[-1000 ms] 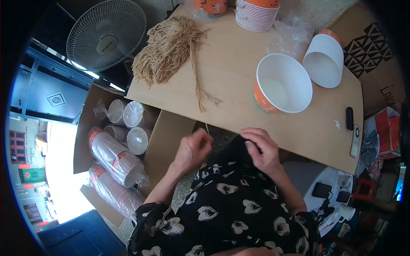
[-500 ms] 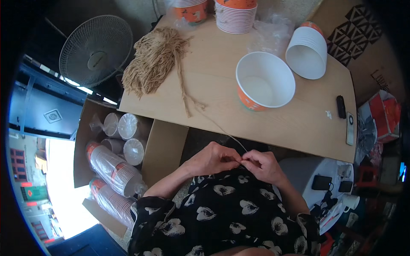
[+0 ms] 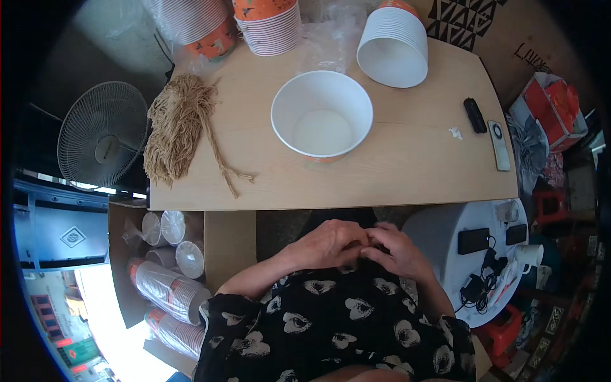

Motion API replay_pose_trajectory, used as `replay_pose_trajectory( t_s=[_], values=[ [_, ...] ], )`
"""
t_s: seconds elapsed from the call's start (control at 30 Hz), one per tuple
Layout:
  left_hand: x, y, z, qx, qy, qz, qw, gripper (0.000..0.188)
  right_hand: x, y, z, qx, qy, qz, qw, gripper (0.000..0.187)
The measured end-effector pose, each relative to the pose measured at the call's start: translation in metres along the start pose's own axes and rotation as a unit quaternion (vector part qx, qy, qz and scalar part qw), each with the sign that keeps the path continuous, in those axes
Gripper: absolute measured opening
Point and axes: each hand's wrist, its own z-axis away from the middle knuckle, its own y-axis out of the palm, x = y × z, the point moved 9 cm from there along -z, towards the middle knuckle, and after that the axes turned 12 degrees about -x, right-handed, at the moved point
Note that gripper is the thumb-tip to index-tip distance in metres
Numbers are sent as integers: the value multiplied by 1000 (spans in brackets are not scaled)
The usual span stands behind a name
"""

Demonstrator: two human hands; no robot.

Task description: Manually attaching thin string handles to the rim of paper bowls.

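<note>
My left hand (image 3: 331, 244) and my right hand (image 3: 393, 251) meet in front of my lap, just below the table's near edge. Both have their fingers bent, with fingertips pinched close together; whatever lies between them is hidden. On the table's left side rests a bundle of tan paper-like cord (image 3: 178, 130), its loose tail (image 3: 219, 156) trailing toward the near edge. A large white paper bucket (image 3: 322, 121) with an orange outside stands upright at mid-table, farther off than my hands.
Nested paper buckets (image 3: 270, 32) line the back; another stack (image 3: 393, 57) lies tipped. A fan (image 3: 105, 137) stands left. Below it, an open carton (image 3: 229, 245) holds wrapped cups (image 3: 168, 286). A black object (image 3: 475, 115) and a remote (image 3: 499, 146) lie right, above a round side table (image 3: 439, 232) with cables.
The view has shifted, so table things sit farther left. A thin strand that ran from the cord bundle to my fingers no longer shows across the table. My hands stay together.
</note>
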Motion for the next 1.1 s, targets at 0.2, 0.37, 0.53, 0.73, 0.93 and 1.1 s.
replay_pose_trajectory(
  t_s=[0.2, 0.37, 0.53, 0.73, 0.93, 1.1],
  values=[
    [-15, -37, -14, -67, 10, -67, 996, 10, -26, -1, -8, -49, 228, -198, 952, 14],
    [-33, -104, -20, -147, -44, -138, 978, 16, -10, -35, -38, -181, 141, -191, 954, 7],
    [-74, -141, -49, -248, 149, -395, 872, 32, -9, -45, -53, -373, 52, -161, 912, 8],
    [-39, -129, -52, -238, 91, -366, 895, 30, -28, -7, -75, -356, 66, -172, 916, 6],
    [-38, -125, -55, -240, 79, -356, 900, 29, -35, -2, -77, -392, 67, -194, 897, 10],
    [-38, -124, -53, -234, 59, -359, 901, 31, -40, 4, -82, -395, 70, -201, 894, 11]
  ],
)
